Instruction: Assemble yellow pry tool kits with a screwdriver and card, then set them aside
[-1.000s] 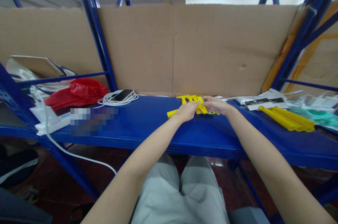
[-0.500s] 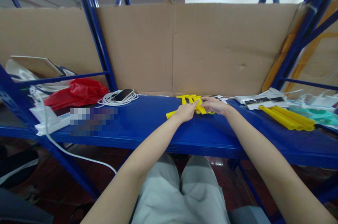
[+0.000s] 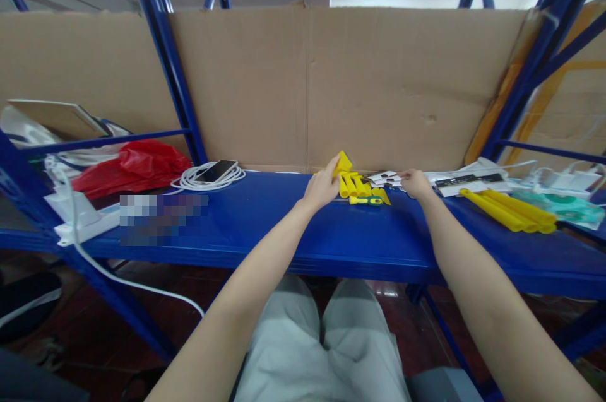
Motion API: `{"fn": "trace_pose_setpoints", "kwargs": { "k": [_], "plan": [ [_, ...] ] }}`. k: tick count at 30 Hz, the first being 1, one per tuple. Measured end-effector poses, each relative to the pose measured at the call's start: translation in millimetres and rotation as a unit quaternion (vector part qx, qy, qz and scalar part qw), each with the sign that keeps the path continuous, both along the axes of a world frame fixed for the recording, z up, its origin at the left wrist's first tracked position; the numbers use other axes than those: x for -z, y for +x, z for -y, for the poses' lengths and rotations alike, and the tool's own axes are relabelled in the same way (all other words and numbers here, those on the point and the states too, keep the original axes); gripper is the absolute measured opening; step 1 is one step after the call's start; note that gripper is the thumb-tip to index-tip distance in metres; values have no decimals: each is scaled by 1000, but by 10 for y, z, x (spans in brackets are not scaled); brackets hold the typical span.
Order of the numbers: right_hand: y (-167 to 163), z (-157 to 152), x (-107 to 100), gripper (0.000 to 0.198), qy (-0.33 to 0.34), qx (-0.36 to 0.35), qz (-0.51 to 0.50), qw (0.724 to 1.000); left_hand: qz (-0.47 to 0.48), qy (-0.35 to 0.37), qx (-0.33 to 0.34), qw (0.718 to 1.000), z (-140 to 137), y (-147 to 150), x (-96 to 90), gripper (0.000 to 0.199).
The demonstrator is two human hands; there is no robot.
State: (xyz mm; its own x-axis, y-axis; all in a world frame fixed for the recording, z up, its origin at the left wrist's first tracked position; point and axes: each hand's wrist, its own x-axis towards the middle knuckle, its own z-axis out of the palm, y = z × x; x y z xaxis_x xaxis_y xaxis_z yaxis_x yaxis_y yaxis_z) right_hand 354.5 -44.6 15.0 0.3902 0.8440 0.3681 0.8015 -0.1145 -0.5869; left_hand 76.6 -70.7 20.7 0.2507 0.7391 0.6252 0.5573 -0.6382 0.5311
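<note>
My left hand (image 3: 322,187) is closed on a yellow plastic piece (image 3: 343,162), whose flat, wide end sticks up past the fingers. Just right of that hand, several yellow tube-like pieces (image 3: 357,186) lie side by side on the blue shelf top (image 3: 284,225). In front of them is a screwdriver (image 3: 367,200) with a yellow and green handle, lying flat. White cards with black marks (image 3: 382,178) lie behind and to the right. My right hand (image 3: 416,183) reaches the right end of these cards, fingers pinched together; what they grip is too small to make out.
More long yellow tubes (image 3: 511,209) lie at the right, by a white and black package (image 3: 468,184) and a green plastic bag (image 3: 553,203). At the left are a phone (image 3: 218,171) on a coiled white cable (image 3: 189,182), a red bag (image 3: 137,165) and a power strip (image 3: 97,222). Cardboard (image 3: 369,86) walls the back.
My hands have moved apart. The left has lifted a yellow piece off the group; the right has shifted right to the cards. The screwdriver handle, mostly covered before, now shows.
</note>
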Motion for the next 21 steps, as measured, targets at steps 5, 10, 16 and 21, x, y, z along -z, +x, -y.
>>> {"fn": "trace_pose_setpoints", "kwargs": {
  "k": [5, 10, 16, 21],
  "plan": [
    [168, 22, 92, 37, -130, 50, 116, 983, 285, -140, 44, 947, -39, 34, -92, 26],
    [150, 97, 99, 34, -159, 91, 141, 973, 387, -346, 108, 848, 52, 102, -126, 17],
    [146, 115, 112, 33, -164, 86, 145, 972, 287, -476, 159, 816, 94, 92, -113, 20],
    [105, 149, 98, 41, -184, 87, 149, 968, 218, -505, 173, 817, 85, 79, -84, 15]
  ]
}}
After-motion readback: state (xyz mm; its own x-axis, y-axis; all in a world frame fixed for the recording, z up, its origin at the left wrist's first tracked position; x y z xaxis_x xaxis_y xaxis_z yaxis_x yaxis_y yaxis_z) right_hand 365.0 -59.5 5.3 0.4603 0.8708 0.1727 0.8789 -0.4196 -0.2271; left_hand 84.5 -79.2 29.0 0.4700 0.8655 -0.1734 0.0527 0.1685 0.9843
